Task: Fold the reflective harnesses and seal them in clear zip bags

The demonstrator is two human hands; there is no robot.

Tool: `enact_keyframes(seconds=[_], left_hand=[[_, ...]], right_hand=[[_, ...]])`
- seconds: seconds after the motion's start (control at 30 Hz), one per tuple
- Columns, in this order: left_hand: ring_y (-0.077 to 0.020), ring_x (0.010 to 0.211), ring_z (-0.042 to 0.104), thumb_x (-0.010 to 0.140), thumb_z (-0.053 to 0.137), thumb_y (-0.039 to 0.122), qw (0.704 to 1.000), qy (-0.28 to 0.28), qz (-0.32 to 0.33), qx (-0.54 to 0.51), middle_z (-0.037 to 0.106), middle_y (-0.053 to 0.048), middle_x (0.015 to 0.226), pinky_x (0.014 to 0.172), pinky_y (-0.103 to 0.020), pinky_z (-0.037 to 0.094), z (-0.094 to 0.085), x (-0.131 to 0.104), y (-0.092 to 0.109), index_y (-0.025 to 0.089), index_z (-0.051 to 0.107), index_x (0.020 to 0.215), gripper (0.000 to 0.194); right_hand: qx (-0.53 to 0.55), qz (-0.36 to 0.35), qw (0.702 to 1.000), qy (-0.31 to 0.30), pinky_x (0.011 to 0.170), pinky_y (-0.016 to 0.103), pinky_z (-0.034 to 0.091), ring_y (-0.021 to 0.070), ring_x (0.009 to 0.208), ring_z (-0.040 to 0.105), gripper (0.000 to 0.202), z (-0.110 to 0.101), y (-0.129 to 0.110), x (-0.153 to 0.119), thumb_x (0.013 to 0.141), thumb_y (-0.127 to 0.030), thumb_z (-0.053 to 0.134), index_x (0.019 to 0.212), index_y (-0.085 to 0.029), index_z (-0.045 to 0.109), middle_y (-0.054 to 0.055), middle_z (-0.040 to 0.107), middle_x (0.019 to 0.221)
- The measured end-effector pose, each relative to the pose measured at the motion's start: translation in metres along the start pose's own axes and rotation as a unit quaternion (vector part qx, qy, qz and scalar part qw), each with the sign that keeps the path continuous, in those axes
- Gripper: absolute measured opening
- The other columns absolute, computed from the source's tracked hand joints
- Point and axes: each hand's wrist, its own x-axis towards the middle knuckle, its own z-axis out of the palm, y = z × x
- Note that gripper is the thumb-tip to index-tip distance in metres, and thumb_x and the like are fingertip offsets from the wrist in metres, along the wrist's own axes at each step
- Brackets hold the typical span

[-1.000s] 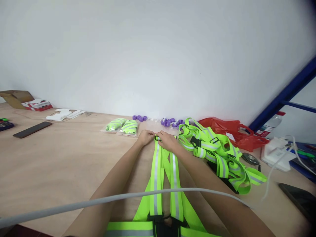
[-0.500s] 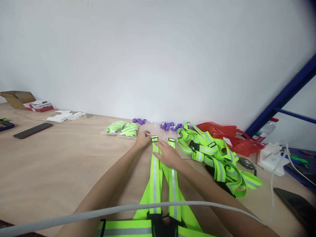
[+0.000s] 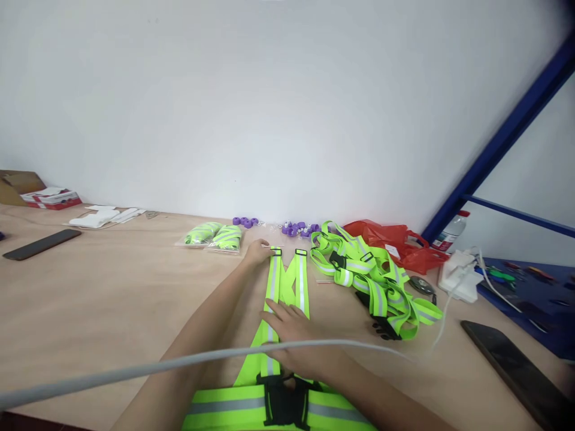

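A lime-green reflective belt vest [image 3: 301, 287] with silver stripes lies flat on the table. Its two shoulder straps run side by side away from me, each with a black slider at the far end. Close to me, a black side-release buckle [image 3: 287, 402] joins its waist belt. My left hand [image 3: 257, 252] is closed at the far end of the left strap, fingertips at the slider; the thumb is hard to see. Palm down with fingers spread, my right hand [image 3: 299, 338] rests across the straps nearer the buckle and covers part of them.
Left of the straps lie two clear bags [image 3: 226, 237] of folded green straps. Purple rolls [image 3: 294, 229] line the wall. At right are a tangled pile of reflective straps [image 3: 377, 281], a red plastic bag [image 3: 404, 245], a white charger [image 3: 460, 275] and a phone [image 3: 516, 365]. A white cable [image 3: 215, 355] crosses in front.
My right hand has slid down the straps toward me, from near the sliders to close above the buckle. My left hand stays at the left strap's end. The view has shifted slightly right.
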Motion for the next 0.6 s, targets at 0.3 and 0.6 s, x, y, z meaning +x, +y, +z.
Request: enact_keyframes(seconds=[0.3,0.6], left_hand=[[-0.0237,0.106,0.065,0.098,0.063,0.034,0.999,-0.004,-0.014,-0.032,0.062,-0.011,0.126,0.089,-0.044,0.057,0.006,0.007,0.003,0.016,0.059,0.128,0.035],[-0.0236,0.107,0.064,0.099,0.062,0.034,0.993,-0.047,0.083,0.063,0.062,-0.01,0.127,0.09,-0.044,0.057,0.0,0.004,0.001,0.017,0.061,0.126,0.032]], right_hand=[[-0.029,-0.031,0.999,0.016,0.121,0.053,0.024,0.0328,0.146,0.037,0.052,0.019,0.006,-0.005,0.098,-0.035,0.05,0.148,-0.019,0.048,0.015,0.04,0.159],[-0.022,-0.04,0.998,0.044,0.122,0.052,0.025,0.0317,0.145,0.039,0.049,0.024,0.007,-0.006,0.101,-0.038,0.047,0.146,-0.019,0.05,0.012,0.042,0.159]])
